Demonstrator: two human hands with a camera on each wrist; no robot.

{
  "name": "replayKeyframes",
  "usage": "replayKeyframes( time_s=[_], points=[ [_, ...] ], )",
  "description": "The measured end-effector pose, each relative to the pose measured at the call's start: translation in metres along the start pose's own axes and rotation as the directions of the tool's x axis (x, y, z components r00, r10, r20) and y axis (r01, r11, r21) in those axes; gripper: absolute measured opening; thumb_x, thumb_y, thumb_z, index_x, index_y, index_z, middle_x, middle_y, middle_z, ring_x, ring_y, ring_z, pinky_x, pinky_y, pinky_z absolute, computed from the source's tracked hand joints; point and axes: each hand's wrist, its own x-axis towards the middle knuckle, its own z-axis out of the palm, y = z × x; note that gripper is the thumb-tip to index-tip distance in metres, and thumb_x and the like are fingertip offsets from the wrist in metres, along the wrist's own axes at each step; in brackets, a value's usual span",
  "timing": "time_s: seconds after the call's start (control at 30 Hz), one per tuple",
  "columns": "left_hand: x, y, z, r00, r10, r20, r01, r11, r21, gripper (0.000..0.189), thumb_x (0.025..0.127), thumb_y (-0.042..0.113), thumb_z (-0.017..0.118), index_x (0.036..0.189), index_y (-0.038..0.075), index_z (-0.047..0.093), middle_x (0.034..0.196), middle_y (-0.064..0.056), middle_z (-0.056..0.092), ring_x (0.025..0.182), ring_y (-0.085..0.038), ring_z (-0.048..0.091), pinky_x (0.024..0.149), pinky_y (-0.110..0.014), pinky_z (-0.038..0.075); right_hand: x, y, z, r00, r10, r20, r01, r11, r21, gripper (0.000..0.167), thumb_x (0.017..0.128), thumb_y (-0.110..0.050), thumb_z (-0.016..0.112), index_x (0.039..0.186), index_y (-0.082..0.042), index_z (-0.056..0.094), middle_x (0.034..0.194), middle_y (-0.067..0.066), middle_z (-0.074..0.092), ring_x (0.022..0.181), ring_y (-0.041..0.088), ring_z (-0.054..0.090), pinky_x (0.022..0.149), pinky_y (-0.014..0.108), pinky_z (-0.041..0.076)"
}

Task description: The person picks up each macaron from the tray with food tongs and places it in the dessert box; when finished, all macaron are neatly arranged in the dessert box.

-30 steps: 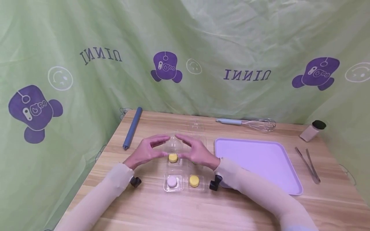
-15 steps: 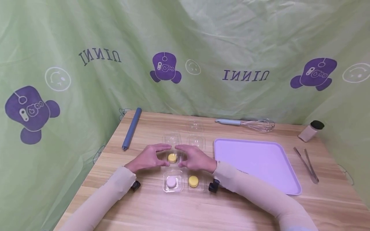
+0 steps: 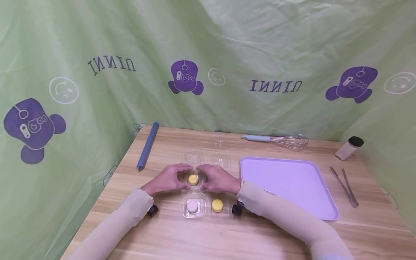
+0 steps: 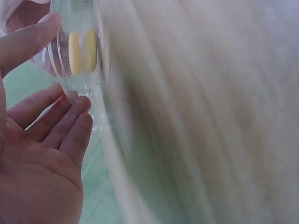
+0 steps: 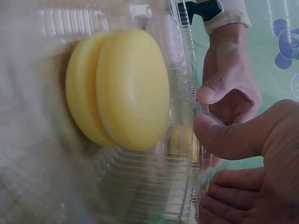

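Note:
My left hand (image 3: 169, 177) and right hand (image 3: 221, 178) face each other around a small clear plastic box holding a yellow macaron (image 3: 193, 180). Between thumbs and fingertips they pinch the edges of a clear domed lid (image 4: 52, 60), which sits over the macaron, its rim close against the box. In the right wrist view my right thumb (image 5: 229, 140) presses at the rim. Nearer me stand two more clear boxes, one with a lilac macaron (image 3: 192, 206), the other with a yellow macaron (image 5: 126, 91) that looms large in that view.
Behind my hands lie several clear domed lids (image 3: 221, 159). A purple tray (image 3: 276, 177) is at the right, with tongs (image 3: 346, 187) and a black-capped jar (image 3: 349, 148) beyond it. A whisk (image 3: 276, 140) lies at the back; a blue rod (image 3: 148, 146) lies at the left.
Both hands have come down and slightly nearer me, bringing the clear lid from above the far yellow macaron onto its box. The other boxes stay put.

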Motion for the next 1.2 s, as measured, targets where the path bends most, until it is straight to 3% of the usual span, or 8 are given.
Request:
replayKeyframes(
  time_s=[0.37,0.67,0.83,1.07,1.2],
  points=[
    [-0.004,0.008,-0.001,0.999,0.019,0.027,-0.022,0.995,0.093,0.071,0.076,0.031,0.088,0.136,0.005,0.061,0.143,-0.011,0.062,0.136,-0.032,0.056,0.12,-0.049,0.043,0.0,-0.005,-0.001,0.999,-0.051,0.002,0.051,0.998,-0.048,0.075,0.075,-0.017,0.087,0.141,-0.005,0.055,0.128,0.008,0.069,0.092,0.011,0.065,0.098,0.031,0.059],
    [-0.007,0.013,0.001,0.999,0.041,0.028,-0.044,0.989,0.143,0.071,0.074,0.028,0.088,0.135,0.005,0.061,0.141,-0.009,0.062,0.132,-0.029,0.058,0.118,-0.047,0.046,-0.002,-0.01,-0.002,0.996,-0.086,-0.03,0.085,0.995,-0.044,0.063,0.079,-0.022,0.085,0.135,-0.006,0.061,0.128,0.008,0.071,0.107,0.018,0.069,0.1,0.033,0.059],
    [-0.005,0.014,0.003,0.999,0.031,0.029,-0.035,0.991,0.133,0.071,0.073,0.024,0.09,0.135,0.005,0.062,0.139,-0.006,0.063,0.129,-0.027,0.06,0.116,-0.045,0.048,-0.001,-0.011,-0.004,0.994,-0.103,-0.026,0.1,0.99,-0.096,0.062,0.079,-0.021,0.085,0.133,-0.003,0.062,0.128,0.01,0.071,0.11,0.02,0.069,0.103,0.033,0.058],
    [-0.003,0.011,0.002,1.0,-0.016,0.01,0.015,0.994,0.104,0.074,0.068,0.031,0.092,0.133,0.011,0.063,0.135,-0.004,0.066,0.129,-0.027,0.06,0.116,-0.05,0.047,0.002,-0.01,-0.007,0.996,-0.088,0.002,0.088,0.994,-0.069,0.065,0.078,-0.018,0.085,0.136,-0.003,0.06,0.121,0.007,0.073,0.097,0.013,0.068,0.09,0.024,0.06],
    [-0.003,0.007,0.004,1.0,-0.02,-0.004,0.02,0.996,0.088,0.076,0.067,0.034,0.093,0.133,0.01,0.062,0.134,-0.005,0.067,0.13,-0.028,0.06,0.116,-0.049,0.047,0.002,-0.009,-0.005,0.998,-0.063,0.005,0.064,0.995,-0.07,0.066,0.078,-0.018,0.086,0.137,-0.004,0.06,0.13,0.009,0.07,0.108,0.018,0.069,0.098,0.029,0.059]
  ],
)
